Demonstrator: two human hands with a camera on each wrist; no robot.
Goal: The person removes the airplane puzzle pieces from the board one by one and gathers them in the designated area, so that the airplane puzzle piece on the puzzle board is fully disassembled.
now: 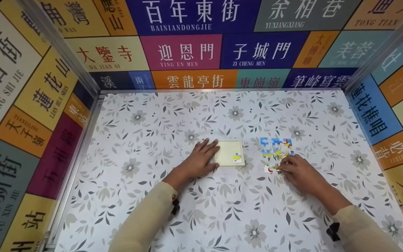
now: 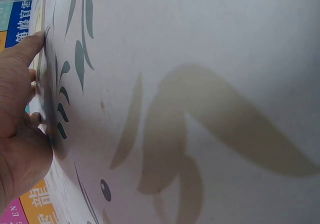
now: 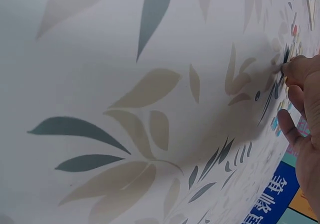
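Observation:
A cream puzzle tray (image 1: pixel 226 151) lies flat in the middle of the table, with one blue, yellow and white puzzle piece (image 1: pixel 237 157) in its lower right corner. My left hand (image 1: pixel 200 159) rests at the tray's left edge, fingers and thumb spread; the left wrist view shows that hand (image 2: pixel 21 83) low beside the tray's side. Loose puzzle pieces (image 1: pixel 273 148) in blue, yellow, white and red lie in a cluster to the tray's right. At the cluster's lower right, my right hand (image 1: pixel 301 173) pinches a puzzle piece with thumb and fingertips, which largely hide it.
A white floral cloth (image 1: pixel 173 115) covers the table. Panels (image 1: pixel 187 52) with large printed characters stand at the back and along both sides, and a clear rail (image 1: pixel 222 90) runs along the back edge.

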